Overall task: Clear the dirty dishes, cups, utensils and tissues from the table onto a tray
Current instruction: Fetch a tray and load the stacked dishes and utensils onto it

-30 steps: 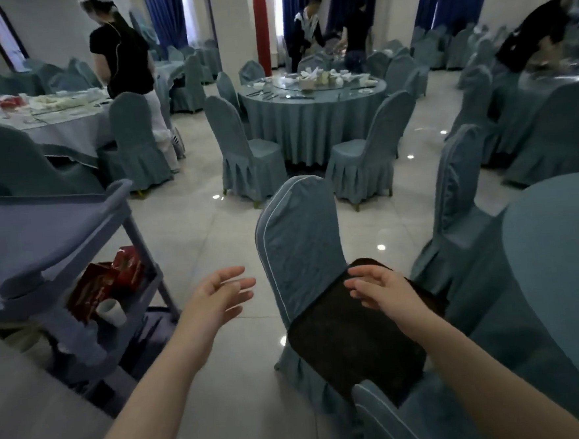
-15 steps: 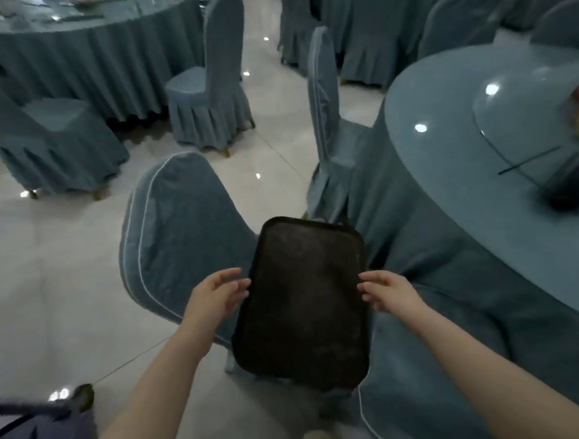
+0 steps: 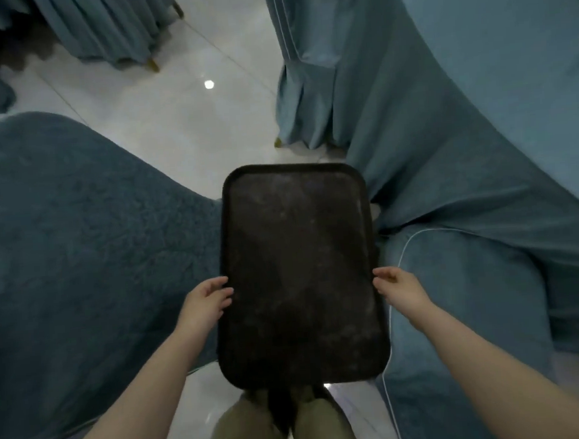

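Tray (image 3: 298,273): dark, bare. Left hand (image 3: 205,305), right hand (image 3: 401,288): 2 light edge pinches, fingers curled round long rims. Risk: shallow grip, tray tips or slips.

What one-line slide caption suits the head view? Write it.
Both hands, left and right, grasp an empty dark tray between blue-covered chairs.

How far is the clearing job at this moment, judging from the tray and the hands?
Done: nothing is loaded yet; the dark tray is bare. In hand: the left hand and the right hand are at its two long edges, fingers at the rim, between two covered chairs, as if taking hold of it. Whether they grip it firmly cannot be told. Left: all the dishes, cups, utensils and tissues; none shows in this view.
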{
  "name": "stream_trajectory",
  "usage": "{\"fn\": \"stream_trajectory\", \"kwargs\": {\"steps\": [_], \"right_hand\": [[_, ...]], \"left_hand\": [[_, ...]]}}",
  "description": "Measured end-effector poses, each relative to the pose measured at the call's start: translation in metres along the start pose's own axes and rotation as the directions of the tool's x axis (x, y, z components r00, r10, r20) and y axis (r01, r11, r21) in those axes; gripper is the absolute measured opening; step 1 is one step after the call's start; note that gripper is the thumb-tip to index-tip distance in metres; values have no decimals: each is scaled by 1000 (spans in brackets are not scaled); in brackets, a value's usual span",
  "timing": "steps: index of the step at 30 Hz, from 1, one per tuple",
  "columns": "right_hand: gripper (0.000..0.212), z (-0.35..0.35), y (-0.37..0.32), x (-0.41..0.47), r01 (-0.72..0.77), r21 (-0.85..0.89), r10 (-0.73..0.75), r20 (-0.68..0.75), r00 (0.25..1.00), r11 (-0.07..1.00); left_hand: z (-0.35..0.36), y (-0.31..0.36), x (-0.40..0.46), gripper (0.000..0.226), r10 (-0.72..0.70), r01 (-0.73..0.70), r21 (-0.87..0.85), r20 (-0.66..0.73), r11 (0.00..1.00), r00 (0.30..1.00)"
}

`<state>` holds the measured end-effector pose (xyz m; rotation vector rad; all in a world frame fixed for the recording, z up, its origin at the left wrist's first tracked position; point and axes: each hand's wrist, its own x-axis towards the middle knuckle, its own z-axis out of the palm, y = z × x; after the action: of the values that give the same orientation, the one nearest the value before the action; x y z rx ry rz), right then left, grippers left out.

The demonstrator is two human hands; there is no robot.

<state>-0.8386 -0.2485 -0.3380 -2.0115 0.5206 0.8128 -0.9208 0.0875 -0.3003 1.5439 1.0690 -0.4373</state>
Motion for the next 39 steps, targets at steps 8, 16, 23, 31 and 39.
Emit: {"fn": "stream_trajectory", "kwargs": {"steps": [8,16,23,31,39], "right_hand": [[38,31,47,77,-71,-158,72,3,997,985],[36,41,66,95,-88,-273,78,-46,996,958],[33,46,57,104,-154,-85,148,-78,986,984],[33,38,34,96,-157,224,192,-146,971,962],[42,11,-29,43,-107,295,177,-222,959,950]], "left_hand": [[16,-41,99,52,-14,2,369,29,930,999],[31,-63,131,57,-16,11,498,6,867,1000],[30,-61,142,54,39,-20,387,-40,922,998],[12,-15,139,53,143,-103,274,-131,956,981],[-15,67,84,50,277,-189,379,-191,906,942]]}}
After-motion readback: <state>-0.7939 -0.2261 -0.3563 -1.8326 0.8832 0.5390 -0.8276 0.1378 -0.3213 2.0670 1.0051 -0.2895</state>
